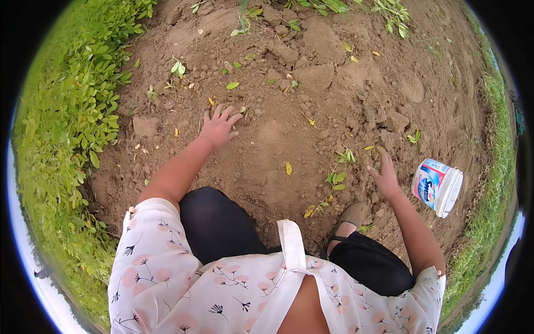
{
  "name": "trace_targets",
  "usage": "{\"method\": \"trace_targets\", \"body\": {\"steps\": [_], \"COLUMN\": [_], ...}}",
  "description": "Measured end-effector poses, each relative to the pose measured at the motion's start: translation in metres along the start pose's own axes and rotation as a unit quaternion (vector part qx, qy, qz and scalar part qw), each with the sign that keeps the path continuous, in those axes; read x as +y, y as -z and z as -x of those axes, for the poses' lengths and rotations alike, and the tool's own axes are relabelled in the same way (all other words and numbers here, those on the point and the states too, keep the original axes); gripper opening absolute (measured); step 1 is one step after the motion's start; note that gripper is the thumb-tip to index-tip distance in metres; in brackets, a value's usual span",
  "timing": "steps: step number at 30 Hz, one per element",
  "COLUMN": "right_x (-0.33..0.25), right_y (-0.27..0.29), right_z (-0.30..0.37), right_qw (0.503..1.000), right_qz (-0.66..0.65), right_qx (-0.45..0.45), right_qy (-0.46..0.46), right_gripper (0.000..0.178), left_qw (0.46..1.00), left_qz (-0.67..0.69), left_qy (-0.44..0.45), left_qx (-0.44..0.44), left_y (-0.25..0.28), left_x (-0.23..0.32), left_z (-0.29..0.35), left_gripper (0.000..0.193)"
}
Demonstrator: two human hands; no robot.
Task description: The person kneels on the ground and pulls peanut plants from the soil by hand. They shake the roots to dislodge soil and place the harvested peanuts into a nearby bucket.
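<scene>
My left hand (pixel 218 128) is palm down on or just over the loose brown soil (pixel 267 139), its fingers spread and nothing seen in them. Small yellow leaves and pale bits lie around its fingertips. Farther right, my right hand (pixel 385 177) is held low near the ground, thumb apart from the stretched fingers, with no object visible in it. A leafy green sprig (pixel 346 156) lies just left of that hand. To its right, a white plastic bucket (pixel 453 192) with a blue and pink label rests tilted on the soil.
Dense green plants (pixel 72 111) border the left side, and a grassy strip (pixel 492 145) runs along the right. Clods (pixel 314 78) and scattered leaves cover the ground ahead. My shoe (pixel 351 216) is planted on the soil between my hands, closer to me.
</scene>
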State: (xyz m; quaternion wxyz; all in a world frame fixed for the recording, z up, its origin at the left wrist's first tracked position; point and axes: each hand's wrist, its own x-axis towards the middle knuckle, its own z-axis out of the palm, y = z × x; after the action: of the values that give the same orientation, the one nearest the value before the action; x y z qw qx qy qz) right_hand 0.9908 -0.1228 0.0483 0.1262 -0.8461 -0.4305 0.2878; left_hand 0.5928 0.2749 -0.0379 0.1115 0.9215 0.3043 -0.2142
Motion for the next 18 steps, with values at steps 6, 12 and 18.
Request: {"method": "trace_targets", "body": {"steps": [6,12,18], "right_x": [-0.083,-0.228,-0.228], "right_y": [-0.035,-0.184,-0.280], "right_z": [-0.102,-0.077,0.058], "right_qw": [0.988,0.990,0.900], "right_qz": [-0.032,0.111,0.229], "right_qx": [-0.006,-0.087,-0.102], "right_qy": [-0.150,-0.022,0.357], "right_gripper": [0.093,0.113,0.062], "left_qw": [0.980,0.952,0.982], "left_qz": [0.060,0.123,0.104], "left_qy": [0.179,0.256,0.156], "left_qx": [0.061,0.115,0.028], "left_y": [-0.037,-0.137,-0.195], "left_x": [-0.021,-0.019,0.058], "left_z": [0.129,0.238,0.297], "left_gripper": [0.071,0.067,0.060]}}
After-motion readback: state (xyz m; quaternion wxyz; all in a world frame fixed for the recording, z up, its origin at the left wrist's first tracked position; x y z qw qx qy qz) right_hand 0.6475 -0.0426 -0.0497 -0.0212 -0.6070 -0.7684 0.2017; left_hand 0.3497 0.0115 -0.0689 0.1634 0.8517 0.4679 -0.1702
